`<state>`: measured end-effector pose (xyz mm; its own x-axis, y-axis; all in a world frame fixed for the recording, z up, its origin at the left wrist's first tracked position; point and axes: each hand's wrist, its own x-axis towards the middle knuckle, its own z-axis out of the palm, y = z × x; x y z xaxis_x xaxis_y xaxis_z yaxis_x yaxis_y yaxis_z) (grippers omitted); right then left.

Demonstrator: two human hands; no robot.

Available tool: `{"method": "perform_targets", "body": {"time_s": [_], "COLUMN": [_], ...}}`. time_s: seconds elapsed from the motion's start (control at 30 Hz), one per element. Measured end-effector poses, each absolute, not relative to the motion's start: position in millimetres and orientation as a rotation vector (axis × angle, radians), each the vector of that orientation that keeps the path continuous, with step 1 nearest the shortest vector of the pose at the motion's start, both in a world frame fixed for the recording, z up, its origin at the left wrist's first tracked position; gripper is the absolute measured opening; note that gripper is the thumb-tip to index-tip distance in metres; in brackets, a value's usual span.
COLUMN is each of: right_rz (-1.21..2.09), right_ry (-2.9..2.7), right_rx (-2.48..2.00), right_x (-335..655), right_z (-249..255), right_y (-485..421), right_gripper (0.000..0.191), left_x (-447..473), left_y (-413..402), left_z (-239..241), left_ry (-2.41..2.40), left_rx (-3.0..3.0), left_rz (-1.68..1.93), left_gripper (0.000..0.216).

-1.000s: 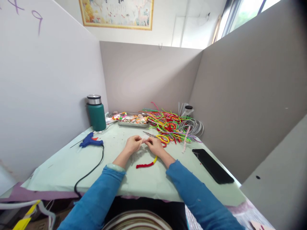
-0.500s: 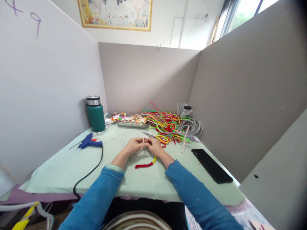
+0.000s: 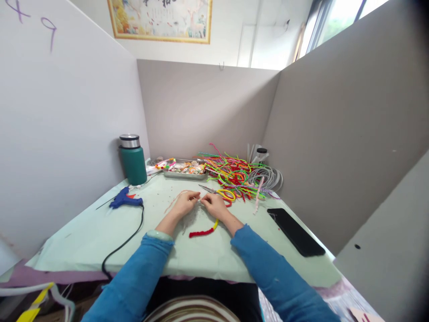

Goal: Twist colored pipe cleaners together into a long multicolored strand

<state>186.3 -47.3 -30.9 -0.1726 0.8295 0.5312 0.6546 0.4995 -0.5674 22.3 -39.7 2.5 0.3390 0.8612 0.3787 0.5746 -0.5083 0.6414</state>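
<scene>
Left hand (image 3: 183, 204): fingers pinched on a pale pink pipe cleaner (image 3: 174, 200), whose free end trails out to the left over the table cover (image 3: 83, 232). Right hand (image 3: 214, 205): fingertips drawn together at the same strand, meeting the left hand's fingertips at the centre of the table; the exact hold is too small to make out. Red pipe cleaner with a yellow tip (image 3: 203, 230): lies flat just below the right hand, apart from both hands. Scissors with yellow handles (image 3: 219, 192): just behind the right hand. Heap of coloured pipe cleaners (image 3: 234, 172): rear centre. Metal tray of small pieces (image 3: 182, 168): to the heap's left. Green flask (image 3: 132, 160): rear left corner, upright. Blue glue gun (image 3: 125, 199): left side, its black cord running toward the table's near edge. Black phone (image 3: 295, 231): right side, lying flat.
</scene>
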Motion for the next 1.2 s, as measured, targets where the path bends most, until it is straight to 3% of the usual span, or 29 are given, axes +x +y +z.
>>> {"method": "perform_targets", "body": {"time_s": [0.23, 1.2], "right_rz": [0.273, 0.266], "right_ry": [-1.82, -1.871], "right_rx": [-1.179, -1.002], "right_x": [186.5, 184.1], "right_z": [-29.0, -18.1], "right_y": [-47.7, -55.4], "right_gripper": [0.015, 0.014], "left_x": [23.4, 26.0], "left_y": [-35.2, -41.2], "left_z": [-9.3, -5.7], "left_ry": [1.228, 1.007], "left_rx": [2.083, 1.704], "left_rz": [0.931, 0.788], "left_gripper": [0.04, 0.025]}}
